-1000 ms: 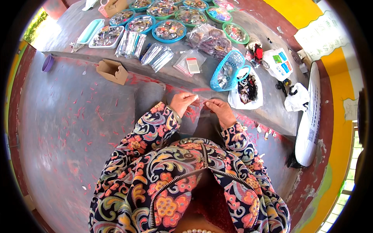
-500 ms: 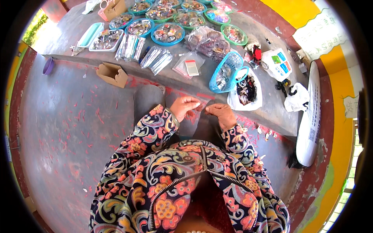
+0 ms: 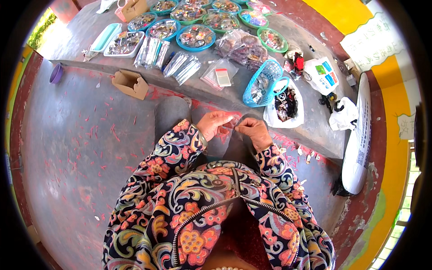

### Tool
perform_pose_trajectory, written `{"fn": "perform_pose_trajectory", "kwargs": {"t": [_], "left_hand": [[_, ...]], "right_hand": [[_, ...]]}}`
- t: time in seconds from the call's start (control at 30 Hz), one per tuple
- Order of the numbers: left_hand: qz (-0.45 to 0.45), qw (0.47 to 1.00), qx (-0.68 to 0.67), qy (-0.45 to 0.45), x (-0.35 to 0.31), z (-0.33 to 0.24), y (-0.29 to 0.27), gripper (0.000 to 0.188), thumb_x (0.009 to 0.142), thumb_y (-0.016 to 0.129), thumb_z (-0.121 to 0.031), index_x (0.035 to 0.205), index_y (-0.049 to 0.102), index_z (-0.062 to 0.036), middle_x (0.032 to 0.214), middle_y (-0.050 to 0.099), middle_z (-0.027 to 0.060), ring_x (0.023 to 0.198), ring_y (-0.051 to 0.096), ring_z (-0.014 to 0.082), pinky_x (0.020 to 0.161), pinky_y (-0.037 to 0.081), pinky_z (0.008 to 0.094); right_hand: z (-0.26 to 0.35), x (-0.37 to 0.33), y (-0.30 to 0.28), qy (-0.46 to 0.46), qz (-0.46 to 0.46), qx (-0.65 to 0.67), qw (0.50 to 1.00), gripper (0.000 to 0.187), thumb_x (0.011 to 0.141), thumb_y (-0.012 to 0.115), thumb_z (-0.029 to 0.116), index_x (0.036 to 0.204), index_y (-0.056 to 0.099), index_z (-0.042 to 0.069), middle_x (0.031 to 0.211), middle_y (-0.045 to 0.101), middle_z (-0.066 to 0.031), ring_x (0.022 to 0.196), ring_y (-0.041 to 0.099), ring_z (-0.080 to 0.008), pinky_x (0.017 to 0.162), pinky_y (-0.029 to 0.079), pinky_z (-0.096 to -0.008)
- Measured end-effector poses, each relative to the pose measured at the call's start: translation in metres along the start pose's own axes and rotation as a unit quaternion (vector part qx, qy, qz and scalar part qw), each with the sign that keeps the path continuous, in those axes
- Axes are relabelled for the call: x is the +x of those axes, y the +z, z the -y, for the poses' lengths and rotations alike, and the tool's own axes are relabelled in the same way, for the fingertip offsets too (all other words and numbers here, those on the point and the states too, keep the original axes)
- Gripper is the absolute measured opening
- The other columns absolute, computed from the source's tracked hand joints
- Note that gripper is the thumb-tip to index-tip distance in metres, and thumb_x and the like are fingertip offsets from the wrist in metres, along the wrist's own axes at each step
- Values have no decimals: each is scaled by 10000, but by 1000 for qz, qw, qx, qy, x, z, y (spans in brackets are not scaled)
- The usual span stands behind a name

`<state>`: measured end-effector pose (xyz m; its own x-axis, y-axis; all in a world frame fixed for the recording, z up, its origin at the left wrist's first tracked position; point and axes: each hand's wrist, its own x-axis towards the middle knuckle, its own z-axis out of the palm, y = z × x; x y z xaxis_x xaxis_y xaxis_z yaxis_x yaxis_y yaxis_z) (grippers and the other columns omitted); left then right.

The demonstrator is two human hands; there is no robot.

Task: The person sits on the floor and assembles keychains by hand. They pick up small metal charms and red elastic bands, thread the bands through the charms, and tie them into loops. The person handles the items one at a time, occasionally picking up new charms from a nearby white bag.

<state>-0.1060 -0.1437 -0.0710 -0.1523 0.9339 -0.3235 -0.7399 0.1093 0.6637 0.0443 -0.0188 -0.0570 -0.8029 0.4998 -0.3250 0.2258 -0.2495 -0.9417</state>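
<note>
A grey concrete step (image 3: 135, 67) carries bowls of trinkets (image 3: 195, 36), a blue basket (image 3: 263, 83) and a small cardboard box (image 3: 130, 84). Below it, over the person's lap, the left hand (image 3: 215, 125) and right hand (image 3: 255, 132) each pinch an edge of a small clear plastic bag (image 3: 233, 130) held between them.

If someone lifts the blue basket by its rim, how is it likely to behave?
The blue basket looks like thin openwork plastic, so probably light and a bit flexible. It lies tilted against the white bag, so it may tip further and spill the small items inside.
</note>
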Motion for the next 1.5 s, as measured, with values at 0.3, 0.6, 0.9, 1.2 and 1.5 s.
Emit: {"fn": "perform_pose_trajectory", "kwargs": {"t": [0.3, 0.6, 0.9, 1.2, 1.5], "left_hand": [[9, 998, 23, -54, 2, 3, -9, 174, 806, 564, -95, 932, 590, 22, 885, 628, 121, 802, 618, 197, 656, 504, 296], [-54, 988, 131, -59, 10, 18, -19, 160, 739, 603, -32, 882, 605, 40, 829, 619, 105, 756, 607, 172, 645, 506, 280], [-167, 884, 432, 60, 7, 11, -4, 142, 700, 610, -25, 810, 613, 66, 709, 626, 118, 624, 602, 159, 587, 486, 263], [-137, 918, 366, 64, 10, 21, -9, 147, 732, 604, -102, 798, 635, 26, 675, 629, 125, 582, 617, 173, 531, 483, 281], [-98, 877, 469, 45, 1, 8, 7, 228, 819, 525, -224, 794, 647, -34, 628, 613, 120, 582, 617, 215, 535, 460, 312]], "right_hand": [[13, -3, -5, 14, 84, -97, 992, 76, 708, 666, 50, 708, 606, 2, 653, 563, 6, 604, 494, -62, 561, 394, -208], [11, -5, 2, -185, -25, -356, 916, 156, 686, 640, 57, 837, 619, 24, 838, 611, -91, 681, 582, -191, 612, 457, -280], [16, -10, 43, -342, 0, -485, 805, 224, 704, 551, 30, 924, 506, 30, 872, 577, -148, 730, 578, -314, 618, 470, -371], [0, -6, 35, -328, 8, -570, 753, 40, 726, 531, 60, 762, 534, 43, 742, 549, -120, 674, 559, -305, 568, 449, -384], [-4, -8, 37, -242, 21, -603, 760, 107, 724, 543, 122, 769, 572, 29, 742, 579, -130, 650, 588, -300, 552, 467, -391]]}}
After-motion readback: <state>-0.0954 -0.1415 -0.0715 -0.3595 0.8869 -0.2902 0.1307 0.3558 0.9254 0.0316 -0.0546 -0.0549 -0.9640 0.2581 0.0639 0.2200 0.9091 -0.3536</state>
